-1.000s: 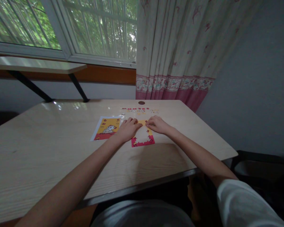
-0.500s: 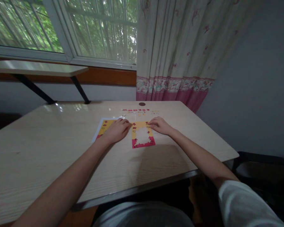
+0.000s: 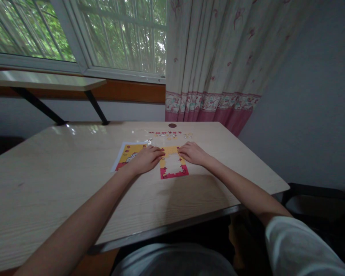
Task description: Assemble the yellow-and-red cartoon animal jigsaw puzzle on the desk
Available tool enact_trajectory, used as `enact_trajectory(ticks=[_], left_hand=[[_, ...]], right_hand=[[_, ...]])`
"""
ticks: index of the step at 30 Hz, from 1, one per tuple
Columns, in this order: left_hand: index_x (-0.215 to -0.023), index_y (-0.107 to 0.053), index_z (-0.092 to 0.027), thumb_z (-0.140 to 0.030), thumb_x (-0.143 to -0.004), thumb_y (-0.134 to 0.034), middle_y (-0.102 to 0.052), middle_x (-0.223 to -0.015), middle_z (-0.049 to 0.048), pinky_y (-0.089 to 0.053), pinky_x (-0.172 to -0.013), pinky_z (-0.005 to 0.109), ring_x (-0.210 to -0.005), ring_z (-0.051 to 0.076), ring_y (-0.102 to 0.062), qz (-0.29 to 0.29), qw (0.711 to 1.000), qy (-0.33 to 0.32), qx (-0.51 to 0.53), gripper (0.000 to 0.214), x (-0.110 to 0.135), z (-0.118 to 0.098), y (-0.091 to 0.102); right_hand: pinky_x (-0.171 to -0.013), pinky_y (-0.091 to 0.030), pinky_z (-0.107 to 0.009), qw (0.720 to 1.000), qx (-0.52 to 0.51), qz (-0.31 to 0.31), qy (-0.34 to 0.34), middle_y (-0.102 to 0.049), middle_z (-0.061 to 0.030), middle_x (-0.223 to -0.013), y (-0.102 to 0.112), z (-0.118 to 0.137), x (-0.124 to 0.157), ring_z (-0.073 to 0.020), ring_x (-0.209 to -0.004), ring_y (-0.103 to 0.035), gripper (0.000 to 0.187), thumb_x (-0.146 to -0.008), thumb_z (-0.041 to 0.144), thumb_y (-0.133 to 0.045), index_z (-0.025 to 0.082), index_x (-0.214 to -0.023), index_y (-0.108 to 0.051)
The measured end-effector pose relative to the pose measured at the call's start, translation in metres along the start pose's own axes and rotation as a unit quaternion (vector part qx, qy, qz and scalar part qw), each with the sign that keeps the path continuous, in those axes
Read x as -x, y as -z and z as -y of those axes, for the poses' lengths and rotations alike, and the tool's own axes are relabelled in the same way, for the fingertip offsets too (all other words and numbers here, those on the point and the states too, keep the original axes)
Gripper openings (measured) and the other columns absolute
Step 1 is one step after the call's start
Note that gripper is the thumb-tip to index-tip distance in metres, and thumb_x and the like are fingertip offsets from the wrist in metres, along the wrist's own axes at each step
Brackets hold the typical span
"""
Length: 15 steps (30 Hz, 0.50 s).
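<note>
A partly assembled jigsaw puzzle (image 3: 174, 176) lies on the table, its yellow and red border joined around a bare opening. At its upper left edge, my left hand (image 3: 148, 158) has bent fingers closed together on the border. Across from it, my right hand (image 3: 193, 153) pinches the upper right edge between thumb and fingers. The fingertips cover parts of both edges. Left of the puzzle, partly behind my left hand, lies a printed picture sheet (image 3: 128, 151) in yellow and red with a white margin. Loose puzzle pieces (image 3: 171, 134) are spread in rows beyond the puzzle.
The pale wooden table (image 3: 74, 184) has a round dark cap (image 3: 172, 125) near its back edge. A raised shelf (image 3: 46, 81) on black legs stands at the back left. Behind are a window and a floral curtain (image 3: 207, 76). A dark chair (image 3: 319, 203) stands at the right.
My left hand has shifted slightly right and nearer, over the puzzle's left border, uncovering more of the picture sheet. My right hand's fingers have moved slightly left onto the right edge.
</note>
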<state>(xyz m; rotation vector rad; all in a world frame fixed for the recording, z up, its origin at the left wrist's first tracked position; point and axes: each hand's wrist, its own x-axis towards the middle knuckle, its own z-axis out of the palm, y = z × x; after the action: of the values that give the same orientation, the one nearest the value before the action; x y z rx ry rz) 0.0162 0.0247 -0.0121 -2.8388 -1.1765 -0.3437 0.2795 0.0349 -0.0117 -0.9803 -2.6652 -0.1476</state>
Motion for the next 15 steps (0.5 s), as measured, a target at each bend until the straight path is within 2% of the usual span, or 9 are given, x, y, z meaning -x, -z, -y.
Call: enact_trajectory(ticks=[8,11,15], left_hand=[[-0.116,-0.06,-0.018,-0.031,-0.092,-0.034,-0.061,-0.118,0.0102,-0.039,-0.094,0.043,-0.107,0.025,-0.053,0.006,1.0,0.002,-0.004,0.037,-0.002,0.0,-0.002],[-0.116,-0.059,-0.017,-0.034,-0.093,-0.034,-0.061,-0.118,0.0106,-0.038,-0.095,0.042,-0.109,0.025,-0.053,0.001,1.0,0.007,0.002,0.038,-0.003,-0.003,-0.002],[-0.125,-0.053,-0.017,-0.034,-0.094,-0.032,-0.053,-0.13,0.011,-0.037,-0.098,0.038,-0.118,0.023,-0.049,0.012,1.0,0.007,0.019,0.042,-0.008,-0.007,-0.006]], right_hand=[[-0.083,-0.036,-0.033,1.0,0.001,-0.007,-0.02,-0.068,-0.0075,-0.097,-0.001,0.002,0.0,-0.0214,-0.093,-0.054,0.024,-0.091,0.027,-0.047,0.016,-0.1,-0.066],[-0.086,-0.037,-0.034,0.999,-0.015,-0.021,-0.035,-0.067,-0.0081,-0.104,-0.005,0.003,-0.003,-0.0215,-0.099,-0.055,0.024,-0.091,0.028,-0.048,0.016,-0.103,-0.065],[-0.092,-0.038,-0.034,0.998,-0.049,-0.017,-0.03,-0.064,-0.0086,-0.116,-0.01,0.006,-0.008,-0.0198,-0.107,-0.056,0.028,-0.093,0.026,-0.045,0.017,-0.113,-0.062]])
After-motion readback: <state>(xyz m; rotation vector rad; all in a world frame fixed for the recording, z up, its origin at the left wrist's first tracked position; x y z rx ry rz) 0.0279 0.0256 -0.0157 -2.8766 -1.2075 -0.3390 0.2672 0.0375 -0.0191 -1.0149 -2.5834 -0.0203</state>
